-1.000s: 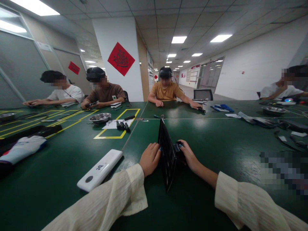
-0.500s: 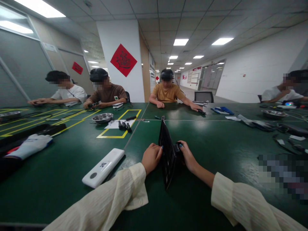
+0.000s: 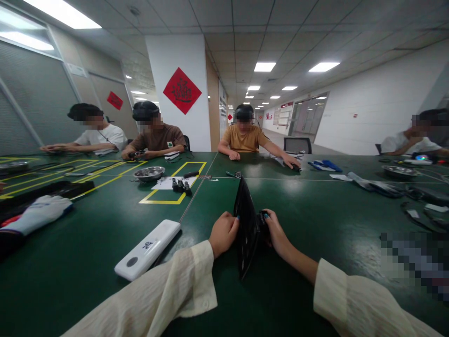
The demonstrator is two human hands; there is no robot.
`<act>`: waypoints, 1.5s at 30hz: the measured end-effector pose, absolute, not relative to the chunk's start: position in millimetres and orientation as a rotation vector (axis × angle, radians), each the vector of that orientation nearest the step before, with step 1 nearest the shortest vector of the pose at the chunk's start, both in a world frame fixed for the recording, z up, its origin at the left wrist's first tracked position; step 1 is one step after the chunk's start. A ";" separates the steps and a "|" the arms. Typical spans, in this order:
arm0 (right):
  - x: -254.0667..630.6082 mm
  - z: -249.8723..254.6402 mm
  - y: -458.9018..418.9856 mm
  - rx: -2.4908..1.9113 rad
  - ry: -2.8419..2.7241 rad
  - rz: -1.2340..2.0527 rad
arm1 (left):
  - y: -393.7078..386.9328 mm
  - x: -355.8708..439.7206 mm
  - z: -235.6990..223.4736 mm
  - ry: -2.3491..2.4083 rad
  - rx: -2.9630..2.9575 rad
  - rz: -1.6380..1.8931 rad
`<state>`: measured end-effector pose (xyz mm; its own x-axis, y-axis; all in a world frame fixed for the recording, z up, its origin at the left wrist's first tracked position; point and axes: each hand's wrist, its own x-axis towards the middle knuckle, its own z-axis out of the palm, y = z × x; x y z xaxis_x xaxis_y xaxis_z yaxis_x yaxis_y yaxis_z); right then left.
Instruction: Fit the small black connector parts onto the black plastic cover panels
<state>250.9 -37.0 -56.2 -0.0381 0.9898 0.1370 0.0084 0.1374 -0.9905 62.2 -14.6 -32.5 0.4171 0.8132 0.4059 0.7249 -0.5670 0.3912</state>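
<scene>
A thin black panel (image 3: pixel 246 229) stands on edge in front of me, seen almost side-on, its lower corner near the green table top. My left hand (image 3: pixel 224 232) is closed at its left side, thumb against the panel's face. On the other side, my right hand (image 3: pixel 276 231) is closed around a small black block (image 3: pixel 261 223) behind the panel, thumb on top. The panel hides part of the block, and the fingertips of both hands are mostly out of sight. Left of my left forearm lies a white power bank (image 3: pixel 149 250) marked 26.
The green table (image 3: pixel 196 210) holds a metal bowl (image 3: pixel 149 173), black cylindrical parts (image 3: pixel 181 185) on paper and a white glove (image 3: pixel 44 211) at left. Green-handled pliers (image 3: pixel 233 174) lie beyond the panel. Cables and pouches (image 3: pixel 375 183) lie right; several people sit around.
The view has tilted and shifted slightly. My right hand and the block sit a little further right of the panel's edge; both hands keep their hold.
</scene>
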 end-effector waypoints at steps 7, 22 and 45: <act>250.2 -50.3 -40.5 -1.076 -1.304 1.159 | -15.8 62.4 -34.0 1.461 2.561 0.793; 249.9 -52.5 -39.3 -1.105 -1.299 1.145 | -22.4 61.6 -29.9 1.419 2.695 0.889; 253.5 -58.4 -34.2 -1.087 -1.340 1.168 | -17.4 60.0 -32.0 1.424 2.516 0.812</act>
